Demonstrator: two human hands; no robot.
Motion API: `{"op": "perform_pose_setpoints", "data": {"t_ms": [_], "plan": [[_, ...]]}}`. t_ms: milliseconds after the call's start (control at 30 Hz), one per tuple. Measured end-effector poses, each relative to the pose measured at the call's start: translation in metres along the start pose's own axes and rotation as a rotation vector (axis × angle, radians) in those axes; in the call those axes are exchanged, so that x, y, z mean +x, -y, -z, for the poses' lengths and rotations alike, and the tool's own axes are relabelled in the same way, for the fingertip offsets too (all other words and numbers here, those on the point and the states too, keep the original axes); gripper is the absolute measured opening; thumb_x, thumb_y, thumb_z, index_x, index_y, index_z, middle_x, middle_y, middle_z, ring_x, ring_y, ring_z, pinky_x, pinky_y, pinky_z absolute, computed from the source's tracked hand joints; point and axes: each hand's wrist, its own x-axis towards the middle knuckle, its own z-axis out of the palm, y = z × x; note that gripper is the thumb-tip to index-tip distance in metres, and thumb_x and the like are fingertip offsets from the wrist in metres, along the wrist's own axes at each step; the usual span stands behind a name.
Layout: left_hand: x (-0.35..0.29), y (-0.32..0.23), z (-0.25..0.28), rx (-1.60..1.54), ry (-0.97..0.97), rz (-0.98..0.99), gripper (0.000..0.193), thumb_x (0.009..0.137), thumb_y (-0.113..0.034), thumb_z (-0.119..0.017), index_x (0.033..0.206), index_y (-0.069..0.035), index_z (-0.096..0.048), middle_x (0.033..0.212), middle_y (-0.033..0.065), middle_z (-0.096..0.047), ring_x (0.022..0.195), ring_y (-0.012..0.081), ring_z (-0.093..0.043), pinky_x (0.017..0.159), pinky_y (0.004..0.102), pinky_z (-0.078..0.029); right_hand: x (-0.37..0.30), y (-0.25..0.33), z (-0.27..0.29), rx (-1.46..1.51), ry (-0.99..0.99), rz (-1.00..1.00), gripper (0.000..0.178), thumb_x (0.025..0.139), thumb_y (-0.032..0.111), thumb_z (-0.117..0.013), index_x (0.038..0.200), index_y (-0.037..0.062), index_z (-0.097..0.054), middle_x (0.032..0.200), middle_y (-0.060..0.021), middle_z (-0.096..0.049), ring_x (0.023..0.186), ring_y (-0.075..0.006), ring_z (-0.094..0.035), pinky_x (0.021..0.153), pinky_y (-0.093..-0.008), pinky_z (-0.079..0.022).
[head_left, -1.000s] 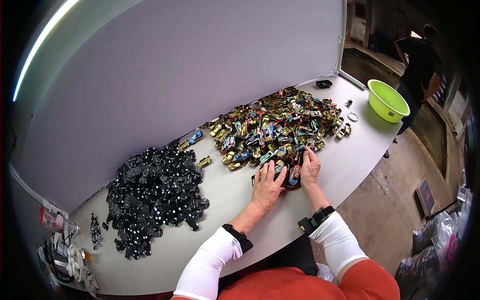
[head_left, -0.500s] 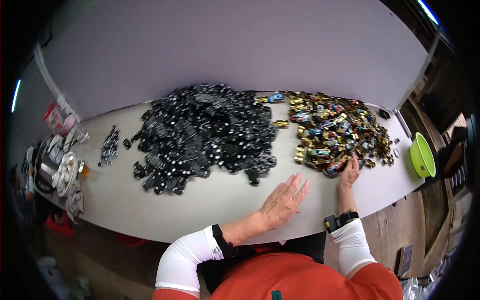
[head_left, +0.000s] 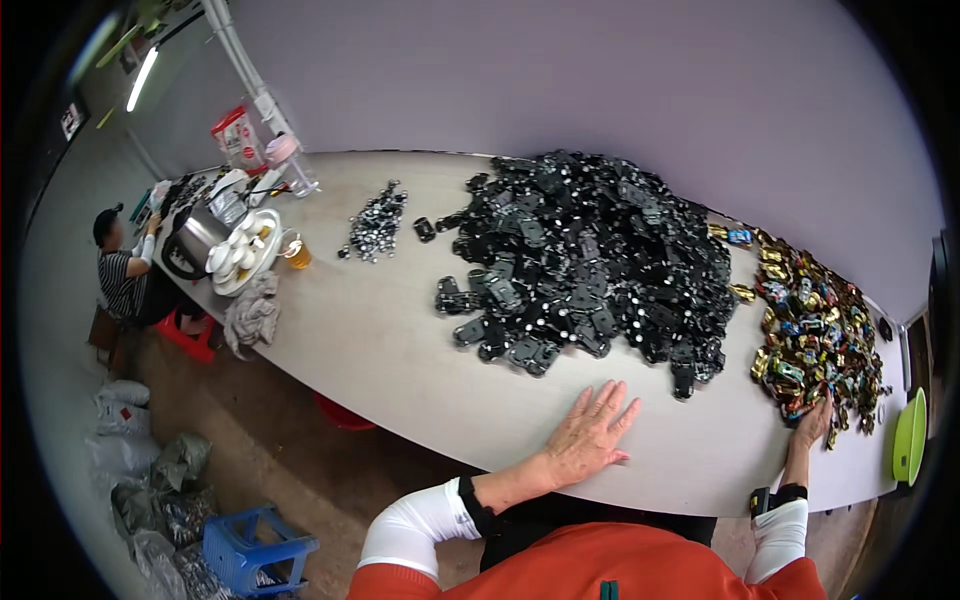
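My left hand [head_left: 590, 438] is spread over the bare near part of the white table [head_left: 400, 330], palm down, holding nothing. Just beyond its fingertips lies a large heap of black toy car bases [head_left: 590, 260] with small wheels. At the right, my right hand [head_left: 812, 422] reaches to the near edge of a pile of small toy car bodies [head_left: 815, 320], gold and multicoloured. Its fingers are stretched out against the pile, partly hidden; I see no car gripped in them.
Small silvery parts [head_left: 376, 222] lie left of the black heap. Farther left are a tea tray [head_left: 262, 262], a metal kettle [head_left: 200, 240], a glass of amber drink [head_left: 296, 252] and a cloth [head_left: 252, 312]. A green basin [head_left: 909, 440] stands far right. Another person [head_left: 128, 265] sits far left. A blue stool [head_left: 255, 550] is on the floor.
The view has swung left, so the heaps sit farther right and more of the left side shows. My left hand is spread wider; my right hand stays at the coloured pile's edge.
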Motion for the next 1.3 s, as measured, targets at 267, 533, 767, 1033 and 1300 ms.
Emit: {"op": "perform_pose_setpoints", "data": {"t_ms": [267,533,767,1033,1300], "plan": [[0.000,-0.002,0.000,0.055,0.108,-0.011,0.076,0.079,-0.044,-0.058,0.136,-0.005,-0.027,0.140,0.0231,-0.021,0.132,0.0368,-0.017,0.105,0.0546,-0.015,0.005,-0.019,-0.010,-0.041,0.062,-0.017,0.033,0.095,0.019,-0.038,0.121,0.0025,-0.051,0.120,-0.0117,-0.054,0.108,-0.0224,-0.052,0.092,-0.0298,-0.037],[0.000,0.001,-0.005,-0.098,-0.077,-0.051,0.073,0.071,-0.036,-0.068,0.129,-0.003,-0.039,0.135,0.0230,-0.029,0.128,0.0370,-0.024,0.105,0.0522,-0.019,0.005,-0.014,-0.010,-0.089,-0.001,0.087,0.032,0.094,0.016,-0.040,0.120,0.0039,-0.052,0.115,-0.0131,-0.056,0.102,-0.0242,-0.053,0.089,-0.0308,-0.038],[0.006,0.068,0.052,0.297,-0.451,0.455,0.107,0.048,-0.039,-0.083,0.137,-0.011,-0.029,0.141,0.0227,-0.016,0.128,0.0445,-0.016,0.103,0.0547,-0.020,-0.005,-0.005,-0.004,0.284,0.011,-0.015,0.029,0.087,0.003,-0.041,0.113,0.0000,-0.056,0.098,-0.0144,-0.062,0.088,-0.0266,-0.059,0.080,-0.0339,-0.045],[0.024,0.082,0.019,0.360,-0.360,0.453,0.101,0.059,-0.049,-0.075,0.136,-0.007,-0.025,0.140,0.0249,-0.018,0.124,0.0462,-0.020,0.100,0.0561,-0.022,-0.010,0.041,-0.012,-0.036,-0.115,0.090,0.027,0.085,0.008,-0.051,0.108,0.0110,-0.062,0.100,-0.0119,-0.057,0.089,-0.0266,-0.054,0.082,-0.0368,-0.040],[0.056,0.034,0.002,0.384,-0.253,0.367,0.092,0.059,-0.046,-0.077,0.129,-0.003,-0.037,0.138,0.0195,-0.023,0.118,0.0386,-0.028,0.098,0.0501,-0.027,-0.013,0.037,-0.015,-0.049,-0.110,0.022,0.029,0.085,0.014,-0.053,0.112,0.0163,-0.061,0.099,-0.0099,-0.056,0.096,-0.0243,-0.049,0.088,-0.0366,-0.032]]}}
